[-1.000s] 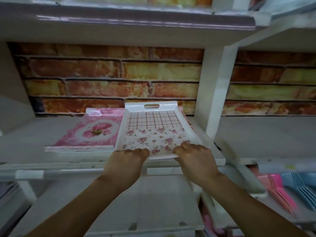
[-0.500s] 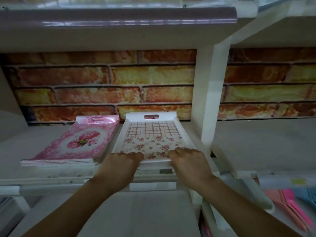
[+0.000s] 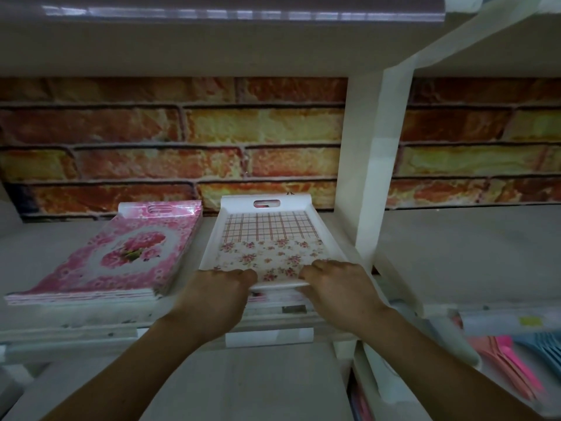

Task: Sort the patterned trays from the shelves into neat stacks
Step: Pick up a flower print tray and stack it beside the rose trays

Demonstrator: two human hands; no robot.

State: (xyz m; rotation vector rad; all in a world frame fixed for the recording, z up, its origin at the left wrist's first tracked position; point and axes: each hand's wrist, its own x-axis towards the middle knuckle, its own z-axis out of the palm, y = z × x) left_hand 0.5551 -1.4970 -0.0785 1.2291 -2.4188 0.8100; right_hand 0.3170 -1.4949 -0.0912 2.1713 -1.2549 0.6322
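both hands at the near edge of the plaid-and-floral tray point(image 3: 267, 241); left hand point(image 3: 217, 294) grips the near-left corner, fingers curled over the rim onto the tray's face; right hand point(image 3: 337, 287) grips the near-right part of the same rim, fingers curled over it likewise, thumbs hidden under the edge; a stretch of bare rim shows between the two hands

tray is white-rimmed, checked pattern on its far half, small pink flowers on the near half; slot handle at the far end, close to the brick-pattern back wall point(image 3: 182, 141); it sits on top of a low stack of trays point(image 3: 279, 300), only whose near edges show below the hands; whether the top tray is lifted off that stack or resting on it, cannot tell

the stack stands on the white shelf point(image 3: 76, 323), just left of the white upright post point(image 3: 379, 177); the tray's right rim runs near the post's foot

left of it, just beside and not touching, a stack of pink floral trays point(image 3: 121, 253), edges roughly aligned, angled slightly leftward, its slot handle also at the far end

lower right, on another shelf level, pink plastic utensils point(image 3: 510, 366) and blue plastic utensils point(image 3: 543, 350) lying side by side; detail blurred
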